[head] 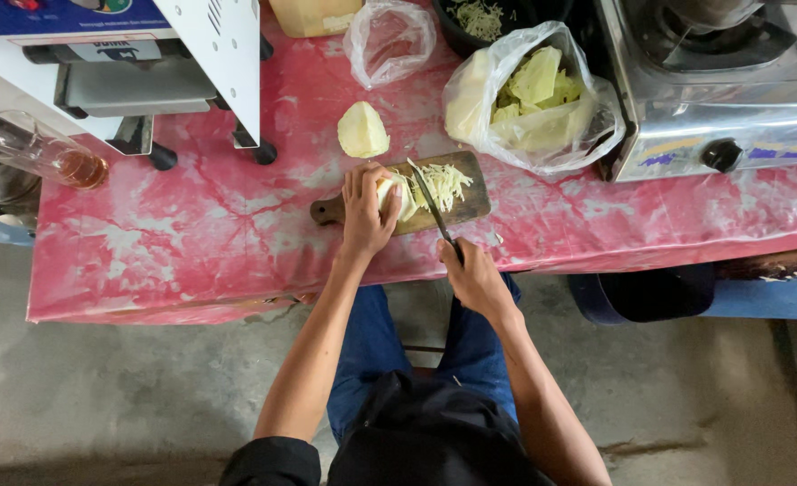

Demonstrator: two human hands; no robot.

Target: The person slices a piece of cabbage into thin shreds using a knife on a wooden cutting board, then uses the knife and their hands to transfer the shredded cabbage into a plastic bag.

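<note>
Left hand point(365, 209) covers most of cabbage piece point(402, 196). Knife point(433, 209) handle hidden in right hand point(473, 274). Stove point(722, 81) cut off by the top edge.

Soft, even daylight, no hard shadows. Glare flashes off the steel gas stove point(713, 108) and the clear plastic bags point(542, 90). Focus holds centre; edges bow slightly from the wide lens.

Black short-sleeved top, blue jeans, bare forearms.
</note>
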